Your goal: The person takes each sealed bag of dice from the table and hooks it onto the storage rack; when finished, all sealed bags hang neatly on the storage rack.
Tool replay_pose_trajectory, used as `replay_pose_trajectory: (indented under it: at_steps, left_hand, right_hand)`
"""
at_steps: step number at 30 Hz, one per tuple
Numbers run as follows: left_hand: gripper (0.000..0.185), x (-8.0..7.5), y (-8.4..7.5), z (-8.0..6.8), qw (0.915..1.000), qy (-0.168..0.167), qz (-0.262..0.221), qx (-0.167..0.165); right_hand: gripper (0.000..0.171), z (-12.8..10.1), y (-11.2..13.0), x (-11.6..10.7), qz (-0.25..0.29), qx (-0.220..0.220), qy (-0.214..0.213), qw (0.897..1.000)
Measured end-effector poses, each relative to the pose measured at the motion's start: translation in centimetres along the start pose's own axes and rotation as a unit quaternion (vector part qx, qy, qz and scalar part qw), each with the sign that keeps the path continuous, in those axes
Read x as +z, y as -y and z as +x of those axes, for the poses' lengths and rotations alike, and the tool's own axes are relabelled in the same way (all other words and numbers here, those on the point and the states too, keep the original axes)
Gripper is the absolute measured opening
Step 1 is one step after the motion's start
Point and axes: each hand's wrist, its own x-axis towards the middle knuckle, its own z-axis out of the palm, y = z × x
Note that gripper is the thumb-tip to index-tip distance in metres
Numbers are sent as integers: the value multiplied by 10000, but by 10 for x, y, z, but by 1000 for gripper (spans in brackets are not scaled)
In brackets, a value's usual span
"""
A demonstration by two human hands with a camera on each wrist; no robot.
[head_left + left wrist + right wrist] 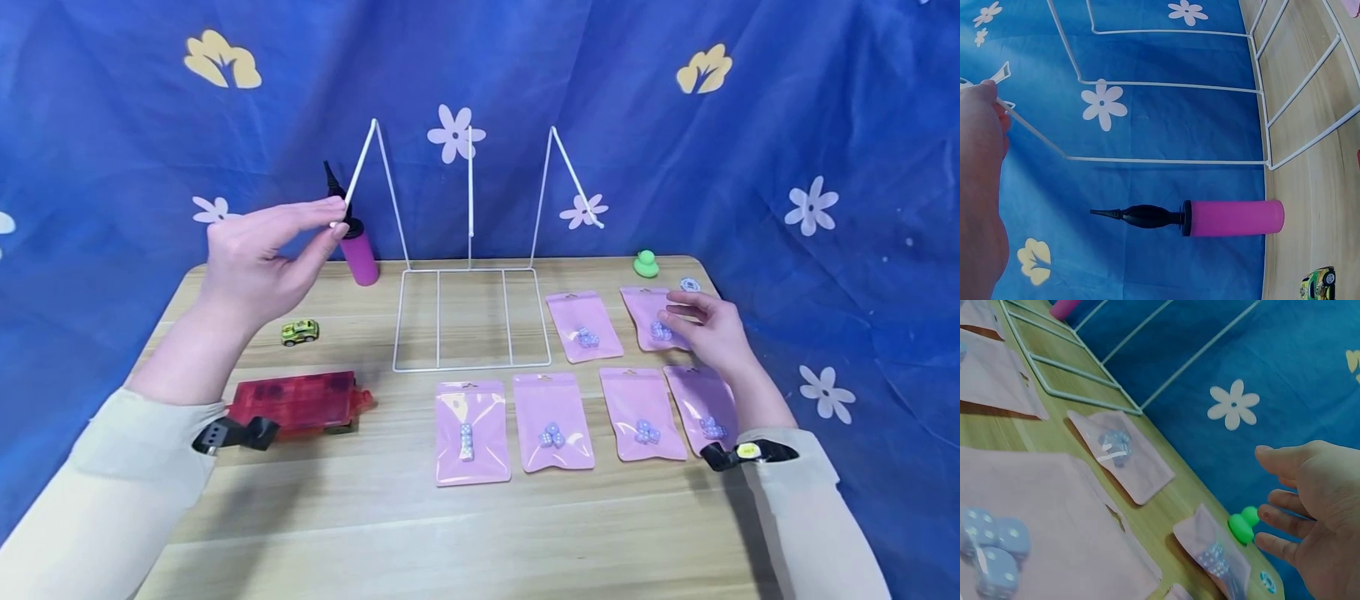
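Observation:
A white wire rack stands at the back of the table, with three prongs rising from its frame and bending forward. At the upper left, my left hand pinches the end of the left prong between thumb and fingers. My right hand hovers near the back right pink zip bag, its fingers loosely bent; in the right wrist view nothing lies between them. Several more pink zip bags of pale blue dice lie flat on the table. My right forearm partly hides one bag.
On the left are a red toy truck and a green toy car. Behind them stands a pink hand pump with a black nozzle. A green duck and a round chip sit at the back right. Blue cloth hangs behind.

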Motion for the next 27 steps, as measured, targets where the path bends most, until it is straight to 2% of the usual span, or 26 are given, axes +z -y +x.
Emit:
replay_pose_trajectory:
  at_steps: [6, 16, 20, 27]
  left_hand:
    - [13, 1, 0, 1, 10000, -15, 12, 14]
    - [13, -1, 0, 1, 9998, 72, 188, -16]
    - [14, -3, 0, 0, 9995, 140, 276, -43]
    - [14, 1, 0, -1, 9995, 158, 252, -79]
  right_hand:
    - [62, 8, -6, -2, -85, 541, -26, 9985]
    - [58, 27, -10, 6, -250, 730, -54, 9970]
    - [54, 34, -15, 4, -265, 975, -198, 9947]
    - [61, 40, -33, -5, -126, 1581, -276, 9870]
